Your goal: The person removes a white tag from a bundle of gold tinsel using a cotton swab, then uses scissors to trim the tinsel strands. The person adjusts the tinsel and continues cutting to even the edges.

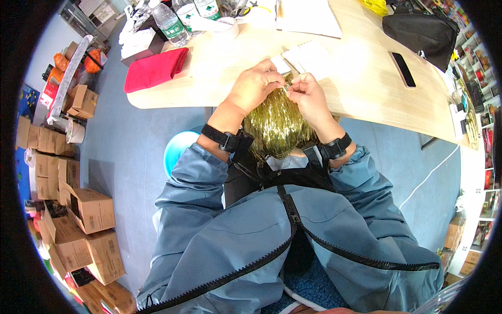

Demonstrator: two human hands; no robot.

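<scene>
A bunch of shiny gold tinsel strands (278,121) hangs over the near edge of the wooden table (235,66), down towards my lap. My left hand (255,84) pinches the top of the bunch from the left, thumb against fingers. From the right, my right hand (308,92) pinches the same top part, its fingertips close to those of the left. A small pale bit shows between the fingertips, too small to name. Just beyond the hands lie white paper pieces (308,57). Both wrists wear black straps.
A folded red cloth (155,70) lies at the table's left, near a tissue box (143,47) and water bottles (170,25). A smartphone (403,70) and a black bag (421,35) are on the right. Cardboard boxes (92,210) stand on the floor at left.
</scene>
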